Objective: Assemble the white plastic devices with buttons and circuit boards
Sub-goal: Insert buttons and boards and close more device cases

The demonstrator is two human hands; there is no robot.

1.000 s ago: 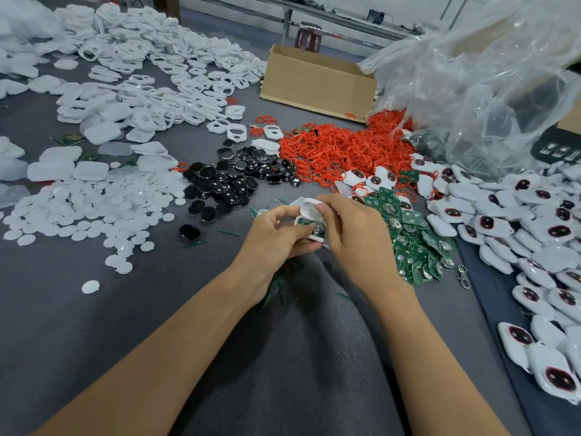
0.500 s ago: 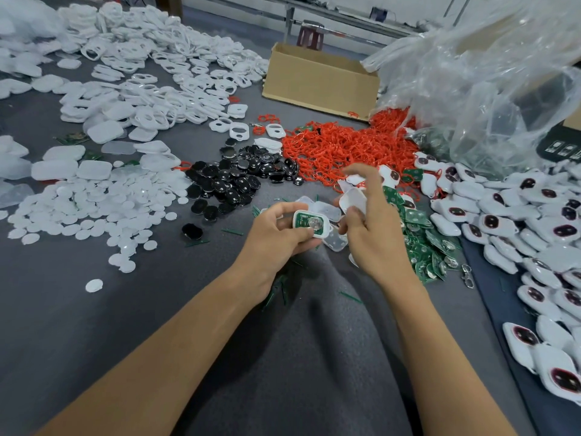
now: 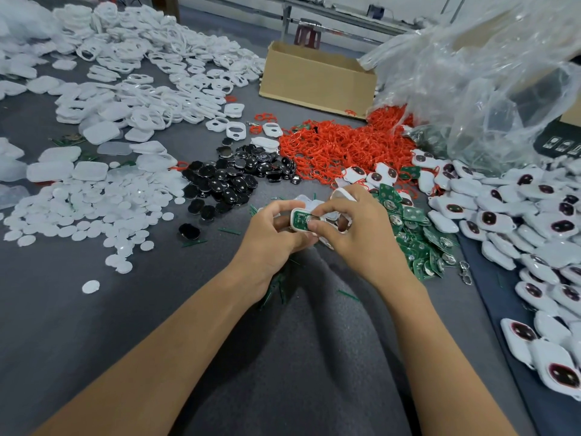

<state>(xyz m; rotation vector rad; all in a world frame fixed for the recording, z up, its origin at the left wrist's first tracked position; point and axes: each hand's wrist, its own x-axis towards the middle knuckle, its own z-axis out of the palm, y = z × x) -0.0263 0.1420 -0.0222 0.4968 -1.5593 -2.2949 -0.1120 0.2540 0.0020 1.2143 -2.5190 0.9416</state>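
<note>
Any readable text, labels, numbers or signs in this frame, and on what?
No text can be read.
Dark carton at the right edge: small white symbols, too blurred to read.
Green circuit board in the white shell that left hand and right hand grip: print too small.
Cardboard box: no print seen.

The left hand [image 3: 270,237] hid most of the shell [image 3: 293,227] it gripped. The right hand [image 3: 361,237] covered the board's [image 3: 300,219] right end and most of a white piece [image 3: 341,192] behind its knuckles. The bag [image 3: 487,89] hid the box's [image 3: 314,80] right end and ran off the top and right edges.
</note>
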